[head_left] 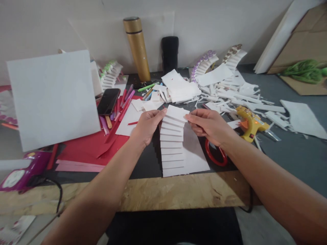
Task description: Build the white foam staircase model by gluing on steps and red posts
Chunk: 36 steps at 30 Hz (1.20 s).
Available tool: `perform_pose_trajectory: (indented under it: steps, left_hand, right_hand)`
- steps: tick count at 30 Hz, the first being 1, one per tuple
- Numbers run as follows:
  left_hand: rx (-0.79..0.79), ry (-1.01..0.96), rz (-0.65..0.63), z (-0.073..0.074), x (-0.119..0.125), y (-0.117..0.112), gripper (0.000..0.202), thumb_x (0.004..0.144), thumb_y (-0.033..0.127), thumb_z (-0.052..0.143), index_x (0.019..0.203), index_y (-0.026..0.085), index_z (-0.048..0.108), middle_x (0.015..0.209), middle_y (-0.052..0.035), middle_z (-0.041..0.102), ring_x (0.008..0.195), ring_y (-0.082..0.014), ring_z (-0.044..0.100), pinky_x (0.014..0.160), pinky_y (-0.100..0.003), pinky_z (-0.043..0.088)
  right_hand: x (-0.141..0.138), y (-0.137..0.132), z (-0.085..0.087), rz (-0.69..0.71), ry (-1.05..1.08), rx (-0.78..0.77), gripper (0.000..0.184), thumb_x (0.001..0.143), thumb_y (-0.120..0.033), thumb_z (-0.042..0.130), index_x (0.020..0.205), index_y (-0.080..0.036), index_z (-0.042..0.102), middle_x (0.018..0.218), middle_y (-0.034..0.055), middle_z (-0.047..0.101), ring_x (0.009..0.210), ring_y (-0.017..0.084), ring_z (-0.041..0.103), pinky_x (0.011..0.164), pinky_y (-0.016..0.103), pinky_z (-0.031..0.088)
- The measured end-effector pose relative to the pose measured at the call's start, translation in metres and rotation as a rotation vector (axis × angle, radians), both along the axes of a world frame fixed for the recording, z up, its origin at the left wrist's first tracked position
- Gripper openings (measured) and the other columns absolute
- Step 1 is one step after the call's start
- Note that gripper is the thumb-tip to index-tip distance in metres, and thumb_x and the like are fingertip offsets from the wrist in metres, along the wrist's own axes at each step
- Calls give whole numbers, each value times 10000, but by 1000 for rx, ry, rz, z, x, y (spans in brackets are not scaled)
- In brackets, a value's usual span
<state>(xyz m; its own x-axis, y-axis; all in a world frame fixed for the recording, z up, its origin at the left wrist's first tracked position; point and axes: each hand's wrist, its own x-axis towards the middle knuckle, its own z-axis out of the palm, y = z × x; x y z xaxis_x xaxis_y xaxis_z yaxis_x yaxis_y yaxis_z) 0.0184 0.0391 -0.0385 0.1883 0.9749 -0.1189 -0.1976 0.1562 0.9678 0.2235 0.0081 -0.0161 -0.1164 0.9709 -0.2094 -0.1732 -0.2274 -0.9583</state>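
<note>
A small white model staircase [171, 144] made of overlapping foam-board steps stands near the table's front edge, curving at its far end. Its base meets a white board sheet [196, 154]. My left hand [146, 126] pinches the left edge of the top step piece [175, 113] between thumb and fingers. On the other side, my right hand [211, 124] has its thumb and forefinger closed on the right corner of that piece. Whether the piece is fixed to the step below I cannot tell. Red-handled scissors [221, 160] lie under my right wrist, and a yellow glue gun [251, 124] rests farther right.
White offcuts [245, 102] are heaped behind the right hand. At left are red sheets [81, 153], felt pens [122, 105], a phone [109, 101], a large white board [55, 100] and a purple glue gun [28, 170]. A gold flask [138, 51] stands behind.
</note>
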Motion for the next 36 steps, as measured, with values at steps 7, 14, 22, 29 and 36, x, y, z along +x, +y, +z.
perform_pose_trajectory:
  steps: [7,14,22,29,36]
  left_hand:
    - [-19,12,-1,3,0,-1,393,754,495,794,607,161,647,630,-24,679,578,-127,609,615,-254,481]
    - [-12,49,58,2,-2,1,391,739,531,799,684,152,719,672,-46,715,679,-158,669,706,-269,509]
    - [70,89,58,0,-2,-1,366,754,491,798,646,151,721,663,-47,713,638,-156,640,685,-287,511]
    - [35,81,63,4,1,-2,339,737,458,803,637,148,707,632,-29,686,591,-132,607,635,-265,490]
    - [18,63,75,5,3,-3,332,724,446,811,632,145,707,616,-24,680,588,-128,609,630,-259,491]
  right_hand:
    - [1,-1,0,32,-4,-6,381,699,-380,888,638,-151,590,479,-61,414,422,33,304,389,184,150]
    - [1,-1,1,49,21,-37,374,656,-367,914,677,-152,609,512,-53,440,435,39,316,393,193,141]
    - [2,0,0,48,34,-55,398,639,-361,928,683,-154,591,545,-53,436,444,33,317,401,192,142]
    - [1,0,-1,46,19,-57,406,635,-376,931,691,-153,597,556,-54,435,447,30,321,404,193,141]
    - [0,0,0,41,10,-48,443,601,-407,948,682,-155,593,550,-55,442,438,28,323,402,193,147]
